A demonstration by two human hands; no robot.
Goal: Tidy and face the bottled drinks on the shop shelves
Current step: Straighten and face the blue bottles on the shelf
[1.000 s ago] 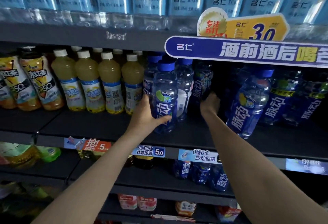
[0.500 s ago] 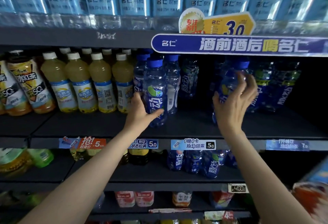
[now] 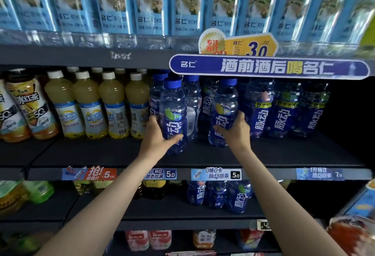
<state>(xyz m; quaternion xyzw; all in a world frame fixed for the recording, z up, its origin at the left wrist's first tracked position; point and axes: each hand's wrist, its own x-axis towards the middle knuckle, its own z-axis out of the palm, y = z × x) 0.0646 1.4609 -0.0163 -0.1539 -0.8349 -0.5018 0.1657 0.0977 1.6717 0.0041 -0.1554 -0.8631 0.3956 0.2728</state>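
Note:
On the middle shelf [image 3: 101, 154] stand blue-capped bottles with blue labels. My left hand [image 3: 157, 136] grips the front bottle with a green-fruit label [image 3: 172, 111] low on its body. My right hand [image 3: 235, 132] is wrapped round a second blue bottle with a yellow-fruit label [image 3: 225, 105], just to the right, upright near the shelf front. Behind and between them stand more blue bottles [image 3: 192, 101]. Three darker blue bottles [image 3: 284, 111] stand further back on the right.
Yellow juice bottles with white caps [image 3: 89, 103] fill the shelf left of my hands, iced-tea bottles [image 3: 30, 105] further left. A blue promotional sign [image 3: 267, 67] hangs from the upper shelf of pale blue water bottles [image 3: 150, 6]. Price tags [image 3: 216, 174] line the shelf edge.
My right hand took a blue bottle from the right side of the shelf and brought it left and forward beside the one in my left hand. My left hand kept its grip.

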